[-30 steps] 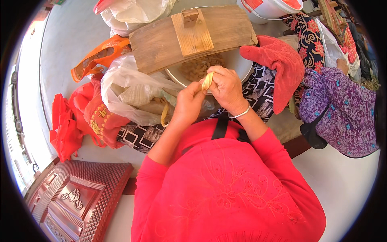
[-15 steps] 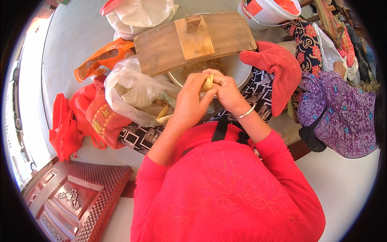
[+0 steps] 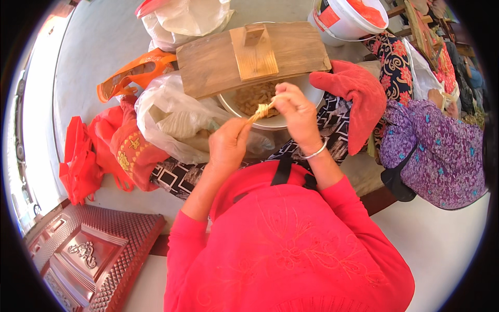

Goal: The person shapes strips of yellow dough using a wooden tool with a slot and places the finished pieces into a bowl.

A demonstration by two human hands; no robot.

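Left hand, right hand now farther apart than before, each pinching yellow strip (knotted between them).

The left hand has pulled left and nearer, apart from the right hand; the yellow strip now stretches between them, bunched into what seems a knot. Its tail beside the left wrist has gone.

Both forearms angle forward, converging; the left hand curls in a pinch, the right hand pinching slightly farther out.
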